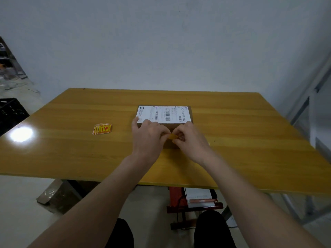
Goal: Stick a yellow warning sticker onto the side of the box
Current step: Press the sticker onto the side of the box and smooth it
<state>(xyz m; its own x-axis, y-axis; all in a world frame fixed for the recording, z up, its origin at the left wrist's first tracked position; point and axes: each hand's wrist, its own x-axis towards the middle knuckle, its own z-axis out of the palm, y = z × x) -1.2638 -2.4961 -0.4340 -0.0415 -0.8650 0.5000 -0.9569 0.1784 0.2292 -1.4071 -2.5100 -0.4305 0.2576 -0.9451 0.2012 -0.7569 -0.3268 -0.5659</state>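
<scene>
Grip: both your hands are pinched shut on one small yellow warning sticker (173, 136). Your left hand (148, 135) has its 9 o'clock end, your right hand (190, 140) the 3 o'clock end, fingertips nearly meeting.

Where it is: right up against the near side of the brown cardboard box (176, 125), which sits about dead centre on the yellow wooden table (241, 140). Can't tell if any of it has tacked down yet, your fingers cover most of it.

Box top: white shipping label with barcodes (163, 113) covers nearly the whole lid, so the side really is the only free face.

Handling: my guess is the sticker's thin, floppy and featherlight. It'll curl and stick to your skin, so hold it by the very edges and keep it taut. Tack one end, then smooth across so you don't trap a wrinkle.

Box itself: looks small and light, and it may slide toward 12 o'clock when you press. I'd brace it with a spare finger.

Containers: black plastic crate (10, 113) off the table at 9 o'clock, contents not visible.

Spares: little pile of yellow-and-red stickers (102, 129) at 9 o'clock of the box, well apart from it.
</scene>
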